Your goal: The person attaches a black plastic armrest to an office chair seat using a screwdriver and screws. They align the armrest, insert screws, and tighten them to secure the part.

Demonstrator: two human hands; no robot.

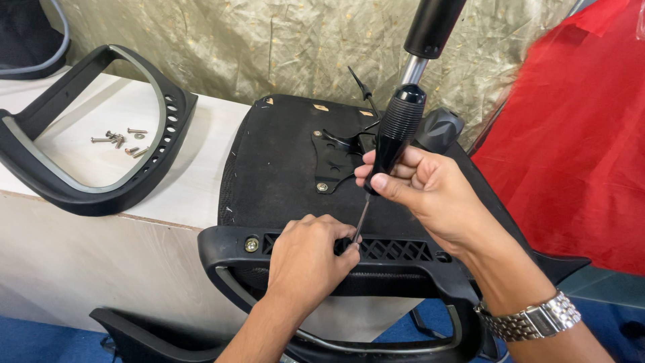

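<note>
Several loose screws (121, 142) (inside a detached armrest (87, 181)) lie left.

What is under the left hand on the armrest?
The screwdriver tip goes under the left hand at the black armrest. Whatever fastener it meets is covered.

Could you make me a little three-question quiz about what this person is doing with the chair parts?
1. True or false: the right hand holds the screwdriver.
2. Where do the loose screws lie? A) on the white table, inside the spare armrest; B) on the red cloth.
3. Which hand rests on the armrest at the screwdriver's tip?

Key: 1 true; 2 A; 3 the left hand.
</note>
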